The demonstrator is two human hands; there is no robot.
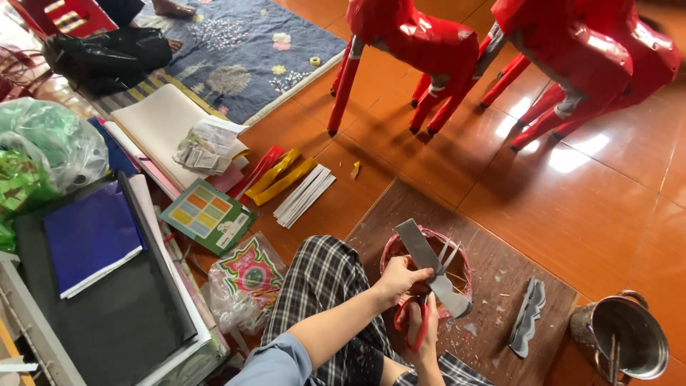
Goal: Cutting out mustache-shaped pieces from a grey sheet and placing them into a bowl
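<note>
My left hand [399,277] pinches a long grey strip of paper [429,264] over a round pink-rimmed basket [391,250]. My right hand [424,330] grips red-handled scissors [420,314], whose blades are open against the strip. Both hands work above a brown board [493,264] on the floor, strewn with small grey scraps. A cut grey piece with a wavy edge [527,318] lies on the board to the right. My knee in checked trousers [321,275] is just left of the hands.
A metal pot [623,336] stands at the lower right. Red paper-covered animal figures [421,43] stand on thin legs at the top. Stacks of coloured paper [93,239], yellow and white strips [293,182], plastic bags [43,143] and a blue rug [243,43] fill the left side.
</note>
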